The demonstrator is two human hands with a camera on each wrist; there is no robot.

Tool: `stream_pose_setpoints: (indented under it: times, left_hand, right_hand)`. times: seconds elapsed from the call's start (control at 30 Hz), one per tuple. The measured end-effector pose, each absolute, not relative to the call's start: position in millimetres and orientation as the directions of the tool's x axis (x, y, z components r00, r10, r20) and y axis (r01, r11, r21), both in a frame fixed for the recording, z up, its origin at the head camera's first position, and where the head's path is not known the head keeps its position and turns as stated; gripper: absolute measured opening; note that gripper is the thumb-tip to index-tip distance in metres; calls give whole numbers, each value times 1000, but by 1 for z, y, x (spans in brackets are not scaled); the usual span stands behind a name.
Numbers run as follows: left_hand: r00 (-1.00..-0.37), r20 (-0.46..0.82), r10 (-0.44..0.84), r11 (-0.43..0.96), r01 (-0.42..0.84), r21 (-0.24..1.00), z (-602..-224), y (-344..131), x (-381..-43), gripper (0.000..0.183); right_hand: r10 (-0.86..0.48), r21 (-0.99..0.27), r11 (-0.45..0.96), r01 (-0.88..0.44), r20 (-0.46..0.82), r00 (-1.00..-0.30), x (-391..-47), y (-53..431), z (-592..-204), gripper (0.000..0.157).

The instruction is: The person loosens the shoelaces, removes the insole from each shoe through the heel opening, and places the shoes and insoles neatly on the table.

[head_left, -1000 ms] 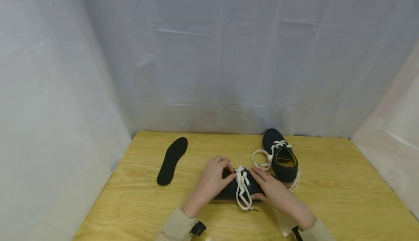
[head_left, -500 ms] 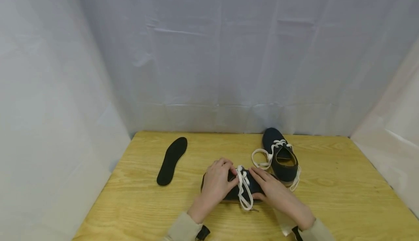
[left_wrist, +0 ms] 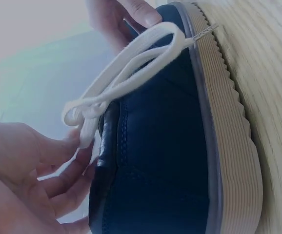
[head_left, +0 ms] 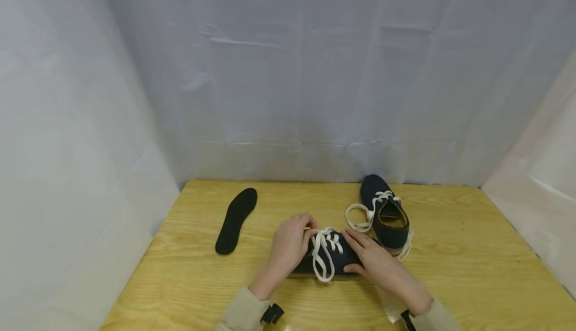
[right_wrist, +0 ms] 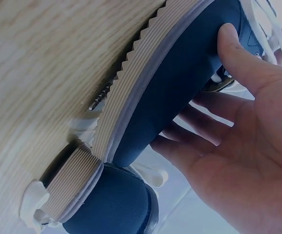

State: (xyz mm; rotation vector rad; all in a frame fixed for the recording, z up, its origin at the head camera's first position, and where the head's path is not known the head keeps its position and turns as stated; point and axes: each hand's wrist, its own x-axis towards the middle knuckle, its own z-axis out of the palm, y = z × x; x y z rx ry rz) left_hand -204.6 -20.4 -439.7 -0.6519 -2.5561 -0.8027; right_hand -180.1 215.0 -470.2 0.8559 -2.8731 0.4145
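Note:
A dark navy sneaker (head_left: 344, 261) with a ribbed tan sole lies across the near middle of the table, toe to the right. My left hand (head_left: 288, 246) is over its heel opening; in the left wrist view, thumb and fingers pinch the white shoelace (left_wrist: 88, 136) by the opening's edge. A loop of that lace hangs down the shoe's near side. My right hand (head_left: 380, 266) holds the toe end, with the thumb (right_wrist: 229, 36) on the near side and the fingers over the far side. The heel is partly hidden behind my left hand.
A second navy sneaker (head_left: 396, 238) stands behind and right, its loose white lace (head_left: 360, 227) coiled on its left. A black insole (head_left: 236, 221) lies at the left on the wooden table (head_left: 189, 266). White sheets (head_left: 288, 96) enclose the back and sides.
My left hand has shifted back left toward the heel, drawing the lace and its loop leftward along the shoe. More lacing shows now. My right hand stays on the toe.

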Motion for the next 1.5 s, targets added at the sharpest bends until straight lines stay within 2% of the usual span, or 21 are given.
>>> stream_pose_setpoints:
  times: [0.2, 0.33, 0.43, 0.63, 0.73, 0.83, 0.97, 1.07, 1.3, 1.4, 1.5]
  left_hand:
    - [-779, 542, 316, 722, 568, 395, -432, -23, -205, 8]
    - [-727, 621, 293, 695, 608, 383, -422, -28, -205, 6]
    - [-691, 672, 266, 661, 638, 395, -416, -33, -206, 5]
    - [-666, 721, 193, 604, 659, 447, -405, -44, -208, 5]
    - [-681, 699, 217, 558, 674, 484, -401, -47, -207, 5]
    - [-730, 624, 281, 474, 670, 571, -399, -47, -206, 7]
    - [-792, 499, 353, 353, 606, 713, -400, -44, -203, 10]
    - [-806, 456, 377, 327, 576, 749, -404, -41, -203, 8]
    - [-840, 391, 375, 520, 540, 661, -419, -34, -204, 6]
    - [-851, 338, 402, 603, 524, 602, -425, -31, -204, 12]
    - [-852, 291, 436, 627, 519, 581, -430, -29, -205, 18]
  right_hand:
    - [-518, -215, 803, -556, 207, -830, -180, 214, -471, 76]
    - [-516, -219, 804, -553, 206, -831, -179, 213, -470, 76]
    - [-520, -216, 802, -556, 204, -830, -179, 214, -469, 75]
    - [-528, -216, 797, -564, 203, -825, -179, 215, -468, 75]
    - [-525, -216, 800, -560, 201, -827, -179, 215, -469, 75]
    - [-529, -217, 796, -565, 206, -823, -180, 215, -469, 75]
    - [-529, -224, 792, -568, 213, -821, -179, 215, -468, 75]
    - [-526, -227, 792, -566, 216, -823, -179, 215, -468, 74]
    - [-524, -206, 800, -564, 217, -823, -181, 215, -471, 76]
    - [-520, -210, 802, -559, 214, -827, -180, 215, -470, 75]
    - [-524, -211, 798, -565, 220, -823, -179, 215, -469, 75]
